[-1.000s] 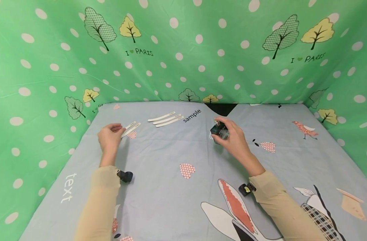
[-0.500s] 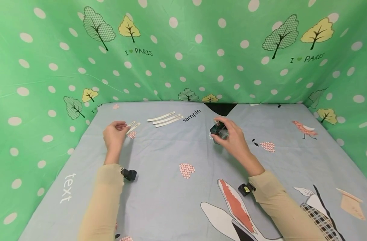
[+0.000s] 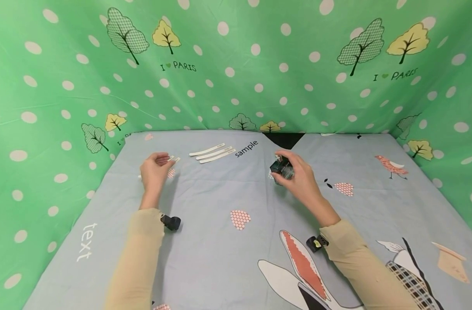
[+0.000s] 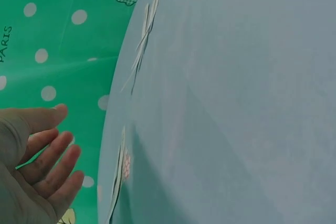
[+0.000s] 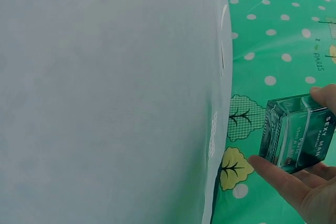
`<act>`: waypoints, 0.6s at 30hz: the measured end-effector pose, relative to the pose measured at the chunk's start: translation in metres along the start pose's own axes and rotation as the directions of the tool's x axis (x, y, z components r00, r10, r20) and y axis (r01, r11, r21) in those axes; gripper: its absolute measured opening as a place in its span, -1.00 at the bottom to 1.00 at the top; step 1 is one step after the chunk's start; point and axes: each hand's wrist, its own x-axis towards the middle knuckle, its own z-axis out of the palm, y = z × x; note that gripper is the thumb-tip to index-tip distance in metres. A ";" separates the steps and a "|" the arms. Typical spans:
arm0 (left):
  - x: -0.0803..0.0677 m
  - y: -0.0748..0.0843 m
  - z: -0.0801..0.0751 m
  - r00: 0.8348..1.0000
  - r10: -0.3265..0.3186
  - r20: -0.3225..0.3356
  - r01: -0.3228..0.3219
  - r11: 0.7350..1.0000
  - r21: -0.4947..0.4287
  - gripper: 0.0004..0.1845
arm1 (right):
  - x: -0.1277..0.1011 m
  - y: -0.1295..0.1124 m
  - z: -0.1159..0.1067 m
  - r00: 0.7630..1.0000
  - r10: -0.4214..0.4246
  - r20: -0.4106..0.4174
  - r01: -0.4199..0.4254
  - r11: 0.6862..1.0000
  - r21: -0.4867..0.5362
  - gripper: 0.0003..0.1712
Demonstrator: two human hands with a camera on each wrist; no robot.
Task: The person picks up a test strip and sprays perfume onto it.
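In the head view my right hand (image 3: 300, 178) holds a dark green glass perfume bottle (image 3: 284, 169) above the cloth, thumb on one side and fingers on the other. White lettering shows on the bottle (image 5: 300, 135) in the right wrist view. My left hand (image 3: 154, 172) is over a pair of white paper scent strips (image 3: 177, 159), hiding most of them. From the left wrist, that hand (image 4: 44, 169) has loosely bent, parted fingers with nothing between them, and the pair of strips (image 4: 117, 177) lies on the cloth beyond.
Three more white strips (image 3: 212, 153) lie fanned side by side at the back, left of the printed word "sample". A grey-blue patterned cloth (image 3: 205, 198) covers the table. Green dotted fabric (image 3: 236, 56) hangs behind it and at both sides.
My left hand has moved to the right and slightly forward, covering more of the left pair of strips. The right hand with the perfume bottle stays in place.
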 end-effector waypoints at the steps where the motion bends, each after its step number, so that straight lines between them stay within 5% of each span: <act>1: 0.000 0.001 0.001 1.000 0.003 0.002 -0.003 1.000 -0.006 -0.61 | 0.000 0.000 0.000 1.000 -0.001 -0.001 0.001 1.000 0.000 -0.32; 18: 0.000 0.006 0.019 0.999 0.045 0.022 -0.044 0.997 -0.058 -0.63 | 0.000 0.000 0.001 1.000 0.006 0.007 -0.006 1.000 0.001 -0.33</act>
